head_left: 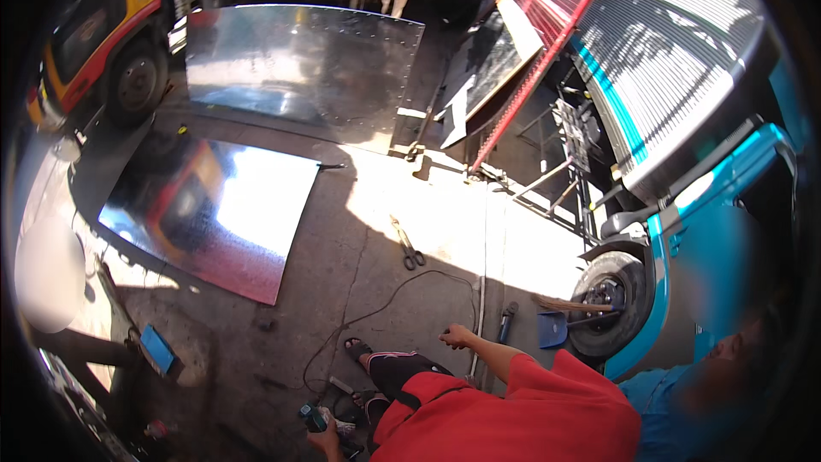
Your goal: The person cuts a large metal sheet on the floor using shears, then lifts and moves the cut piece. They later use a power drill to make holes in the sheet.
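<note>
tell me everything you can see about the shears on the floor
The shears look like a long hand-cutting tool: a slender, pale, tan-toned upper part narrowing to the tip, and two dark, rounded handle loops. The pale part could be metal, though glare hides its finish. They lie on the concrete floor, tip pointing away from the person and slightly left, right of the shiny sheet. Neither the left hand nor the right hand touches them.

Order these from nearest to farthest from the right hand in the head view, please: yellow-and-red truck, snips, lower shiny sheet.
1. Snips, ahead of the right hand, slightly left.
2. Lower shiny sheet, farther left.
3. Yellow-and-red truck, at upper left.
</note>
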Tool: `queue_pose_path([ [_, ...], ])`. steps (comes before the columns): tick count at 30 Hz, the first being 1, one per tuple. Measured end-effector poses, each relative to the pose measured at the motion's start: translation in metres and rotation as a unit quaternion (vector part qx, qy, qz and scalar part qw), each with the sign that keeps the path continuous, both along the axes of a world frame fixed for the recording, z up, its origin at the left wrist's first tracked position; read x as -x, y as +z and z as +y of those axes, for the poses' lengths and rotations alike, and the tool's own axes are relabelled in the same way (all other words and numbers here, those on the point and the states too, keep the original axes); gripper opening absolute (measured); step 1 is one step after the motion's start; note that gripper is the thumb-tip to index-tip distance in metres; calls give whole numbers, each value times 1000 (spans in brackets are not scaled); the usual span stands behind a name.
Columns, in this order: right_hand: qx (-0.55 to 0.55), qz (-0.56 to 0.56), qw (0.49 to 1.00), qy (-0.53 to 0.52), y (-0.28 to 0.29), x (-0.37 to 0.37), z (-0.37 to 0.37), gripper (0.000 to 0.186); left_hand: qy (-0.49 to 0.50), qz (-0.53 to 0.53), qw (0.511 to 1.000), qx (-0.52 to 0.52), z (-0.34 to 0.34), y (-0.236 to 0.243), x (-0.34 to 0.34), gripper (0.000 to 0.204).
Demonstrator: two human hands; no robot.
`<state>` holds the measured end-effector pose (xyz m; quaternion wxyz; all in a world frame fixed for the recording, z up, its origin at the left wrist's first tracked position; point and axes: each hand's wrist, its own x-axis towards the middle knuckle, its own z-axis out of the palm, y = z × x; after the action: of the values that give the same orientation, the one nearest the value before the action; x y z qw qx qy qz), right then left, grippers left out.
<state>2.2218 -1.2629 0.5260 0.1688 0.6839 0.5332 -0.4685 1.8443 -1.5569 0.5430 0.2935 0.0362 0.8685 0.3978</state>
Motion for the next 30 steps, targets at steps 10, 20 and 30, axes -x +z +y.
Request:
queue_pose_path([
  [10, 15, 37, 995, -91, -39, 23, -38, 40, -363, 29, 931, 6, 203, -17, 90, 60],
  [20, -60, 152, 983, -84, -136, 180, 44, 43, -479, 1, 862, 164, 260, -118, 150, 76],
  [30, -158, 273, 949, 3, -217, 346, 39, 44, -559, 13, 776, 291, 280, -278, 161, 75],
])
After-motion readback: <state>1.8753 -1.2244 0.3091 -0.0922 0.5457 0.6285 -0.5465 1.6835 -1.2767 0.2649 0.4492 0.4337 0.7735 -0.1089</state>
